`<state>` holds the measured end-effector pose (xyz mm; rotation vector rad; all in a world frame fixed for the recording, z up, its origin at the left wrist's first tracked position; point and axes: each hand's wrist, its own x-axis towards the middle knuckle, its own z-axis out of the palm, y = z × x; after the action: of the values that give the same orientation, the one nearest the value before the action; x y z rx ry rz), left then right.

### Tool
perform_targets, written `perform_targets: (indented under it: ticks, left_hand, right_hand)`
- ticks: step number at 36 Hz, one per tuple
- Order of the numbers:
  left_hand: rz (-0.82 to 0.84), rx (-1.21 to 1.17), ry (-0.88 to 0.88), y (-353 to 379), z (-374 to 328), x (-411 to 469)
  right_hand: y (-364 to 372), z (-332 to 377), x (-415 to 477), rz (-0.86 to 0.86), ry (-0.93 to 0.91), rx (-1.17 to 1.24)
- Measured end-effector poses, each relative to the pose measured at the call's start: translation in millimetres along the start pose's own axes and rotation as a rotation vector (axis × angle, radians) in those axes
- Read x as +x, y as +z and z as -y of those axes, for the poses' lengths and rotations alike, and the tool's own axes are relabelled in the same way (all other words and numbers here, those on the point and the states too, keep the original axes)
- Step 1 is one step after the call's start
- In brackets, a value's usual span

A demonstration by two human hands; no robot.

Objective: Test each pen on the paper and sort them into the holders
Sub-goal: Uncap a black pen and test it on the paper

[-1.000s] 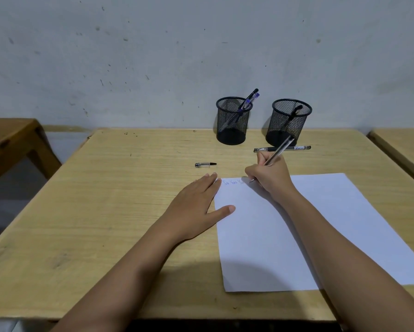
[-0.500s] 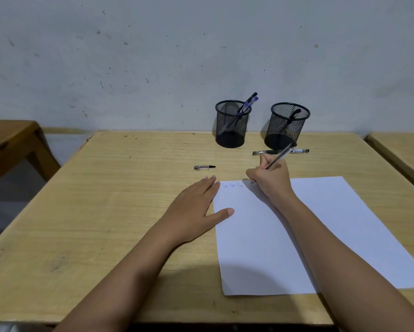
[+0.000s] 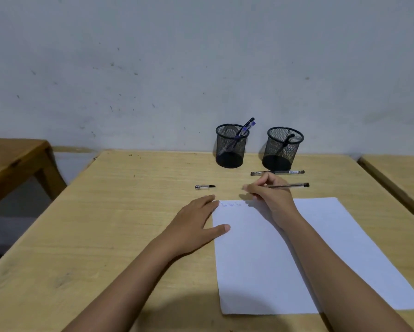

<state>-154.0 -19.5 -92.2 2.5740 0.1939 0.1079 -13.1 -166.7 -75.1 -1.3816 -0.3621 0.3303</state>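
By the wall (image 3: 201, 68), two holders (image 3: 230, 149) (image 3: 282, 152); right hand (image 3: 270, 195) pinches one pen (image 3: 289, 186); left hand (image 3: 196, 221) flat, thumb on paper (image 3: 273, 259).

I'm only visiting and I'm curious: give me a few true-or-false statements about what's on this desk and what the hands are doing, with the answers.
1. The right hand grips a pen. True.
2. Both mesh holders are empty. False: the left holder has pens in it, and the right holder has one dark pen.
3. The left hand lies flat at the left edge of the paper. True.
4. The paper is blank. False: faint blue scribbles sit near its top left corner.
5. A pen cap lies loose on the table. True.
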Motion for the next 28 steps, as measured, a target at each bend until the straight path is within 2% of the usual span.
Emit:
perform_targets:
  ticks: [2, 5, 8, 13, 18, 28]
  left_hand:
    - [-0.030, -0.091, -0.010, -3.7, 2.1, 4.4]
    - [-0.204, -0.238, 0.000, -14.3, 3.3, 13.1]
    - [-0.341, -0.203, 0.000, -25.5, 7.4, 28.2]
    - [-0.279, -0.042, -0.061, -24.3, 24.2, 53.9]
    - [-0.316, -0.044, -0.016, -13.9, 30.9, 60.2]
    - [-0.439, -0.496, 0.040, -20.3, -4.8, 46.8]
  right_hand:
    - [-2.2, 5.4, -0.7, 0.029, 0.017, 0.057]
    - [-8.3, 14.3, 1.7, 0.058, 0.011, 0.051]
    - [-15.2, 22.1, 3.5, 0.090, 0.016, 0.080]
    - [-21.8, 28.5, 1.1, 0.096, 0.011, 0.041]
    - [-24.2, 28.7, -2.7, 0.085, 0.032, 0.039]
    - [-2.1, 29.6, -8.8, 0.081, 0.056, 0.192]
